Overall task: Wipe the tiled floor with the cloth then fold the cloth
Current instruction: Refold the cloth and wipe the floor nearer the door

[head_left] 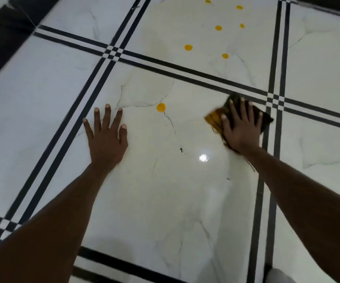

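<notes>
Head view: right hand (241, 127) lies flat on the cloth (216, 119), fingers (232, 108) spread straight and pressing it onto the tiled floor (165, 190), just beside the crossing of black stripes (275, 100). Dark cloth shows past the fingertips, its orange part beside the thumb. Left hand (107, 137) rests open on the tile, holding nothing. 1 yellow spot (161, 107) sits between the hands, 7 more spots (188, 47) lie on the far tile.

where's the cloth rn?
Head view, right of centre: the cloth lies on the tiled floor under the right hand, beside the crossing of black stripes.
</notes>
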`<state>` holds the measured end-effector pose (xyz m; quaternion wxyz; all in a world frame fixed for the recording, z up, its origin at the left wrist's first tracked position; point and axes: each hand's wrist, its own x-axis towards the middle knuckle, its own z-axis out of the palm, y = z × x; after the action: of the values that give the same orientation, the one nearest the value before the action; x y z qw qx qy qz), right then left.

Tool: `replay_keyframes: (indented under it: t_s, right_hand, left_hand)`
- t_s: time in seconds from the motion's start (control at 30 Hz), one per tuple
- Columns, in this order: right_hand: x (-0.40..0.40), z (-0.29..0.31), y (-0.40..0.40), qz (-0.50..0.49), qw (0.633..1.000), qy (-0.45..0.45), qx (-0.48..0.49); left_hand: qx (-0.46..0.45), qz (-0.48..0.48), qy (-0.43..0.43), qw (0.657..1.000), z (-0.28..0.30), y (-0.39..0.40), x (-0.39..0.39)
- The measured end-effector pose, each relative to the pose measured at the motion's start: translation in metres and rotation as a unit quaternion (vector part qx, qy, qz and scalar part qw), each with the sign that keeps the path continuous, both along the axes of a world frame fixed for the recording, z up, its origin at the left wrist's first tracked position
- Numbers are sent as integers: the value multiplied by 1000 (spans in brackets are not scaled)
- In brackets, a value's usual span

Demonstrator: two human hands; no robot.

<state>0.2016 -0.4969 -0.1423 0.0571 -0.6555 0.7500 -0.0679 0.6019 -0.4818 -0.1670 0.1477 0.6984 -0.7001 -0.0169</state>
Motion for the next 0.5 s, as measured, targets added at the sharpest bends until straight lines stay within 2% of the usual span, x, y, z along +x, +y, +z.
replay_keyframes:
  t_s: [0.1, 0.2, 0.3, 0.33, 0.4, 0.5]
  right_hand:
    - [74, -7, -58, 58, 998, 6, -30]
    - [132, -1, -35, 229, 973, -4, -29]
    - [100, 8, 11, 380, 924, 14, 28]
    - [78, 10, 9, 401, 915, 15, 37]
    - [48, 7, -31, 346, 938, 16, 31]
    - [75, 3, -110, 160, 987, 5, 7]
  left_hand:
    - [5, 14, 8, 1000, -3, -1, -3]
    - [16, 9, 6, 1000, 1, -3, -3]
    - [41, 18, 1, 999, 9, -6, -4]
    - [44, 20, 1, 999, 10, -4, -6]
    - [45, 18, 2, 999, 10, -6, -8]
    - [47, 19, 10, 999, 8, -7, -5]
